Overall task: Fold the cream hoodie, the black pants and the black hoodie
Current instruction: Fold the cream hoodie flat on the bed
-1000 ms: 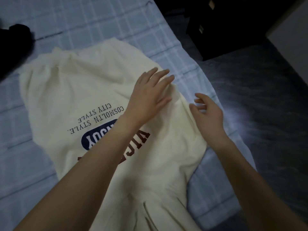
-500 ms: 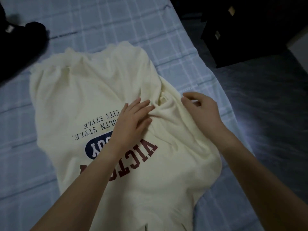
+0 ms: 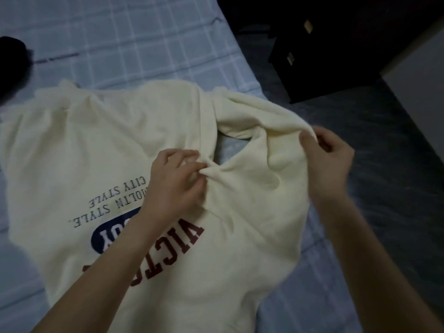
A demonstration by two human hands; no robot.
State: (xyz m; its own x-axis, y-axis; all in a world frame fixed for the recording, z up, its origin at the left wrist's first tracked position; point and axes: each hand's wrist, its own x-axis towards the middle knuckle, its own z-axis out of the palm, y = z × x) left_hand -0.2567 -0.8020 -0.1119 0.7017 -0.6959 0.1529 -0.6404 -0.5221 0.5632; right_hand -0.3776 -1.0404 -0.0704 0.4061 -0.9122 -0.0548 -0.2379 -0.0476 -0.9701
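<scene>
We log cream hoodie [image 3: 120,152] print-up on bed [image 3: 120,32]; judged step one, sleeve fold. Left grip [image 3: 173,186] pinches cloth at armpit; right grip [image 3: 329,164] pinches lifted sleeve [image 3: 264,111]. Next: we swing sleeve across chest, armpit pinned.

A bed [image 3: 134,39] with a pale blue checked sheet carries the cream hoodie [image 3: 96,145], print up, and a black garment [image 3: 10,66] at its far left.

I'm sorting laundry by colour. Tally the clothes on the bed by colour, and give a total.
Cream: 1, the cream hoodie, spread print side up.
Black: 1, a black garment at the far left edge, mostly out of view, so I cannot tell what kind.
Total: 2
</scene>
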